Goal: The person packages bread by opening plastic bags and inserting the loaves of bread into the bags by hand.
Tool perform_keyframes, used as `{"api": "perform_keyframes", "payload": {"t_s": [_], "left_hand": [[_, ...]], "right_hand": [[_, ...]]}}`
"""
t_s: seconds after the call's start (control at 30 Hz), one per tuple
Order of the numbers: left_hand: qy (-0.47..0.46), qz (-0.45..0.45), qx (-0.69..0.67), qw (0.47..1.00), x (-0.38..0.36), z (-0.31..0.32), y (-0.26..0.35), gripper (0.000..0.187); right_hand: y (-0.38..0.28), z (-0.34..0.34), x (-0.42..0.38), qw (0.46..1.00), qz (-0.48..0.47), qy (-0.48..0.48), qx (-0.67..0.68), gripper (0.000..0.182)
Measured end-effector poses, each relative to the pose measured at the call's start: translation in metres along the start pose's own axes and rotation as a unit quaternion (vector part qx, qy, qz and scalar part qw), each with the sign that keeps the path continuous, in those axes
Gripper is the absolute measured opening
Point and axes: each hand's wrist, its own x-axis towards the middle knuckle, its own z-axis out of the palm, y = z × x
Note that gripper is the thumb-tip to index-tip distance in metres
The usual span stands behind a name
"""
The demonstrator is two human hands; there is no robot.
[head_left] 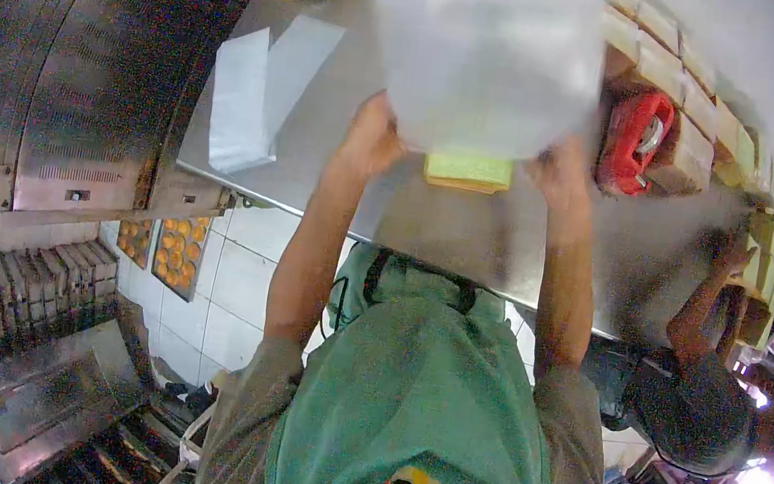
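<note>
A translucent plastic sheet or bag (487, 60), blurred, is stretched between my two hands above the metal table (320, 155). My left hand (376, 136) is closed on its lower left corner, and my right hand (553, 167) grips the lower right corner. Below the sheet's near edge, between the hands, a yellow-green box (467, 171) shows only in part; the sheet hides the rest of it.
Clear plastic sheets (246, 98) lie on the table's left. A red tape dispenser (637, 142) stands beside rows of wrapped boxes (662, 73). A co-worker (695, 407) reaches toward boxes at the right. Metal ovens (98, 85) and trays of baked goods (180, 253) are at the left.
</note>
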Motion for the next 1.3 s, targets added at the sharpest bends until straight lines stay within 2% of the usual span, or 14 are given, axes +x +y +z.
{"api": "perform_keyframes", "payload": {"t_s": [0.03, 0.13, 0.27, 0.33, 0.47, 0.53, 0.6, 0.67, 0.73, 0.97, 1.07, 1.17, 1.2, 1.3], "left_hand": [[-0.011, -0.066, -0.066, 0.996, 0.009, 0.004, 0.004, 0.033], [0.002, -0.125, -0.088, 0.988, 0.022, -0.006, -0.014, 0.032], [-0.046, -0.169, -0.015, 0.985, 0.012, -0.035, -0.040, 0.033], [-0.003, -0.166, -0.075, 0.983, -0.013, -0.009, -0.029, 0.032], [-0.015, -0.146, -0.110, 0.983, -0.030, -0.018, -0.050, 0.036], [0.030, -0.138, -0.108, 0.984, -0.041, -0.004, -0.045, 0.039], [0.030, -0.131, -0.102, 0.986, -0.041, -0.009, -0.048, 0.039], [-0.015, -0.125, -0.090, 0.988, -0.030, -0.033, -0.061, 0.036], [0.036, -0.132, -0.084, 0.987, -0.038, -0.004, -0.042, 0.039], [-0.003, -0.102, -0.110, 0.989, -0.035, -0.035, -0.065, 0.040], [0.052, -0.120, -0.138, 0.982, -0.032, -0.135, -0.126, 0.051], [0.029, -0.088, 0.036, 0.995, -0.015, -0.025, -0.064, 0.036], [0.035, -0.078, 0.130, 0.988, -0.004, -0.028, -0.063, 0.034], [0.049, -0.002, 0.188, 0.981, 0.021, -0.037, -0.077, 0.032]], "right_hand": [[0.004, -0.016, 0.018, 0.999, 0.000, -0.022, 0.033, 0.029], [0.021, -0.057, 0.044, 0.997, 0.061, -0.045, 0.021, 0.027], [0.028, -0.035, 0.008, 0.991, 0.115, 0.061, 0.024, 0.024], [0.038, -0.047, 0.005, 0.984, 0.142, 0.102, 0.021, 0.022], [0.055, -0.076, -0.001, 0.984, 0.176, 0.020, 0.000, 0.020], [0.053, -0.088, -0.006, 0.979, 0.186, -0.085, -0.003, 0.020], [0.045, -0.070, -0.016, 0.982, 0.180, -0.035, 0.041, 0.020], [0.043, -0.067, -0.022, 0.984, 0.167, -0.034, 0.043, 0.021], [0.045, -0.076, -0.023, 0.986, 0.146, -0.083, 0.001, 0.028], [0.053, -0.077, -0.032, 0.995, 0.095, -0.035, -0.011, 0.046], [0.062, -0.077, -0.030, 0.995, 0.067, 0.024, -0.074, 0.045], [0.085, -0.090, -0.010, 0.988, 0.009, 0.046, -0.148, 0.043], [0.090, -0.093, -0.004, 0.982, -0.019, 0.037, -0.184, 0.043], [0.093, -0.094, 0.009, 0.931, -0.144, 0.043, -0.331, 0.041]]}}
